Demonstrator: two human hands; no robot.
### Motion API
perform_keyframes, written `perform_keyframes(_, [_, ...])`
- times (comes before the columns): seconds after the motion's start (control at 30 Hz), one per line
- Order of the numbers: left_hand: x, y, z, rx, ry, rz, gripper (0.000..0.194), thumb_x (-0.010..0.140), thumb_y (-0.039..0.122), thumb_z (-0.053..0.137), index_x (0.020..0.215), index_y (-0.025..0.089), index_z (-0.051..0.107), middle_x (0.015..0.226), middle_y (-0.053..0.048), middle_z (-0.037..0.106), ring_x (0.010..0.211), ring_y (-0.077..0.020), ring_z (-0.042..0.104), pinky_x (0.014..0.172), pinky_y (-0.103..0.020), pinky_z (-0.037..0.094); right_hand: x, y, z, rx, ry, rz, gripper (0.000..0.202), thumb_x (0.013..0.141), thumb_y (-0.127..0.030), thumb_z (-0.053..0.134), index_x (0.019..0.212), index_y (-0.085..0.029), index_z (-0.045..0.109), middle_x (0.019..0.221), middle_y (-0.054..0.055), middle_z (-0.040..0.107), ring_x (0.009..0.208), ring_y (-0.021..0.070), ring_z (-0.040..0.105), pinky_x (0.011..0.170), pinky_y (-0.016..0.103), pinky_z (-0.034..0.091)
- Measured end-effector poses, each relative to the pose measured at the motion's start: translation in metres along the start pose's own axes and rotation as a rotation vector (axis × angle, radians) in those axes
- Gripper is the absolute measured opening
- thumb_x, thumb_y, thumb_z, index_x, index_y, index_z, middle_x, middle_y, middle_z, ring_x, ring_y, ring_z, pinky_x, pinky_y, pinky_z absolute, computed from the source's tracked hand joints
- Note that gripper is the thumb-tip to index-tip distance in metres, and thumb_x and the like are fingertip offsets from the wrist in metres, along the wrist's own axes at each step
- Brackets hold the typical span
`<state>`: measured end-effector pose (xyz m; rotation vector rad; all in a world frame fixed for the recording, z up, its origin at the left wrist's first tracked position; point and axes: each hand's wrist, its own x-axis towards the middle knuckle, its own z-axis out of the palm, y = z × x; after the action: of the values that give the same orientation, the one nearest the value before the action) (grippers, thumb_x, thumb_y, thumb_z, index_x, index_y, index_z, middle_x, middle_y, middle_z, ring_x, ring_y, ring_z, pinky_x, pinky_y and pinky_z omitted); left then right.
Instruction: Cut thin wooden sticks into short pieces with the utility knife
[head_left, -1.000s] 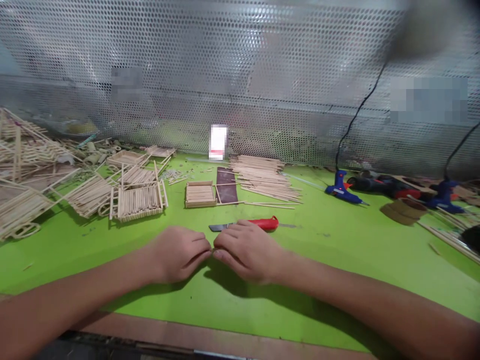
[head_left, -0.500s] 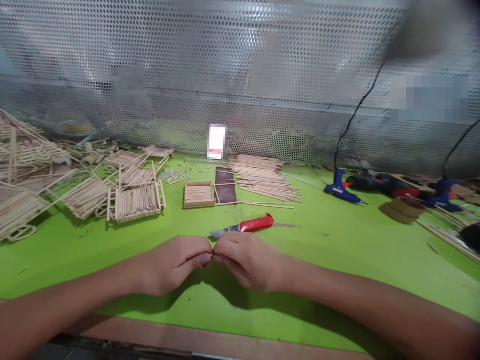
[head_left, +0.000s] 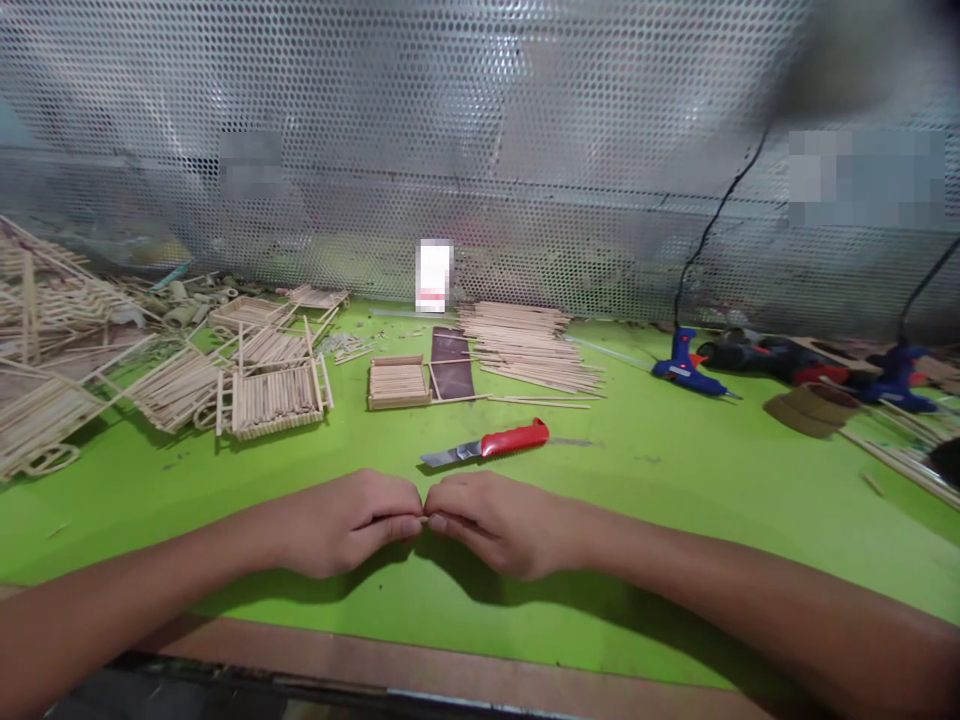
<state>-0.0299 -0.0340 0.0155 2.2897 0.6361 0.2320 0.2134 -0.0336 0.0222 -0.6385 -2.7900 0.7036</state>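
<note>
My left hand (head_left: 349,522) and my right hand (head_left: 499,525) meet over the green tabletop, knuckles up and fingers closed. Between the two thumbs shows a small pale piece of thin wooden stick (head_left: 424,520), pinched from both sides. Most of it is hidden inside the fingers. Just beyond my hands lies a utility knife (head_left: 514,438) with a red handle, its blade out and pointing left. Farther back sits a small stick-built tray (head_left: 400,381) with thin rods reaching to its right.
Loose wooden sticks (head_left: 525,345) lie in a pile by a dark brown strip (head_left: 453,378). Stick-built models (head_left: 276,402) crowd the left. On the right are a blue glue gun (head_left: 691,370) with a cord and a brown ring-shaped piece (head_left: 810,408). A perforated metal screen (head_left: 480,130) stands behind.
The thumbs have shifted slightly, and a pale bit of the stick shows more plainly between them. The camera view has tilted a little. The knife stays where it was.
</note>
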Motion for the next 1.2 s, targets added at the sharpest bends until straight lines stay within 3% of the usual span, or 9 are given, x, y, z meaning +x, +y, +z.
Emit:
perform_keyframes(0.13, [-0.003, -0.003, 0.002, 0.203, 0.097, 0.015, 0.024, 0.103, 0.039, 0.057, 0.109, 0.019, 0.068, 0.097, -0.006, 0.070, 0.085, -0.0200, 0.065, 0.075, -0.029, 0.048, -0.001, -0.002, -0.002, -0.320, -0.120, 0.059, 0.020, 0.104, -0.024, 0.051, 0.089, -0.017, 0.063, 0.078, 0.004, 0.064, 0.066, 0.0170, 0.051, 0.061, 0.031, 0.035])
perform_keyframes(0.23, [-0.008, -0.004, 0.002, 0.297, 0.135, 0.081, 0.030, 0.103, 0.035, 0.056, 0.128, 0.022, 0.067, 0.108, -0.008, 0.071, 0.090, -0.0213, 0.069, 0.079, -0.030, 0.051, -0.002, 0.000, -0.002, -0.432, -0.164, 0.023, 0.014, 0.100, -0.022, 0.055, 0.091, -0.017, 0.065, 0.079, 0.005, 0.067, 0.067, 0.0185, 0.055, 0.061, 0.033, 0.035])
perform_keyframes(0.37, [-0.010, -0.004, 0.002, 0.407, 0.147, 0.215, 0.033, 0.107, 0.028, 0.045, 0.126, 0.019, 0.070, 0.122, -0.011, 0.072, 0.098, -0.0235, 0.073, 0.085, -0.033, 0.055, -0.002, 0.003, -0.001, -0.461, -0.185, 0.000, 0.012, 0.099, -0.020, 0.057, 0.091, -0.017, 0.066, 0.079, 0.005, 0.069, 0.068, 0.0188, 0.058, 0.062, 0.034, 0.036])
perform_keyframes(0.53, [-0.009, -0.001, 0.005, 0.419, 0.179, 0.317, 0.030, 0.105, 0.024, 0.049, 0.126, 0.016, 0.069, 0.125, -0.011, 0.075, 0.098, -0.0230, 0.073, 0.083, -0.033, 0.055, 0.000, 0.000, -0.003, -0.439, -0.205, 0.020, 0.013, 0.099, -0.019, 0.058, 0.091, -0.016, 0.067, 0.079, 0.005, 0.069, 0.068, 0.0180, 0.059, 0.062, 0.032, 0.037])
perform_keyframes(0.73, [-0.006, 0.001, 0.008, 0.490, 0.177, 0.344, 0.028, 0.105, 0.020, 0.046, 0.122, 0.015, 0.067, 0.104, -0.009, 0.079, 0.075, -0.0206, 0.068, 0.066, -0.036, 0.046, 0.007, -0.006, -0.012, -0.462, -0.266, 0.014, 0.010, 0.096, -0.014, 0.061, 0.088, -0.015, 0.068, 0.076, 0.005, 0.067, 0.066, 0.0170, 0.055, 0.060, 0.031, 0.034])
perform_keyframes(0.9, [-0.006, -0.002, 0.007, 0.531, 0.171, 0.378, 0.028, 0.105, 0.018, 0.045, 0.123, 0.014, 0.066, 0.102, -0.010, 0.078, 0.079, -0.0199, 0.070, 0.073, -0.037, 0.046, 0.015, -0.005, -0.019, -0.458, -0.342, -0.005, 0.016, 0.097, -0.013, 0.056, 0.089, -0.014, 0.071, 0.076, 0.006, 0.069, 0.062, 0.0159, 0.052, 0.057, 0.031, 0.033])
perform_keyframes(1.03, [-0.004, -0.003, 0.006, 0.503, 0.150, 0.386, 0.027, 0.106, 0.018, 0.045, 0.118, 0.016, 0.069, 0.101, -0.009, 0.079, 0.079, -0.0194, 0.071, 0.078, -0.038, 0.049, 0.020, -0.005, -0.020, -0.507, -0.408, -0.047, 0.014, 0.089, -0.009, 0.058, 0.090, -0.014, 0.072, 0.082, 0.007, 0.073, 0.064, 0.0172, 0.056, 0.060, 0.032, 0.035])
perform_keyframes(1.2, [-0.003, -0.008, 0.008, 0.440, 0.252, 0.382, 0.029, 0.104, 0.019, 0.050, 0.126, 0.020, 0.070, 0.114, -0.009, 0.080, 0.090, -0.0200, 0.076, 0.086, -0.037, 0.054, 0.011, -0.005, -0.023, -0.457, -0.341, 0.018, 0.017, 0.098, -0.015, 0.055, 0.095, -0.014, 0.071, 0.083, 0.007, 0.073, 0.065, 0.0170, 0.057, 0.058, 0.032, 0.032])
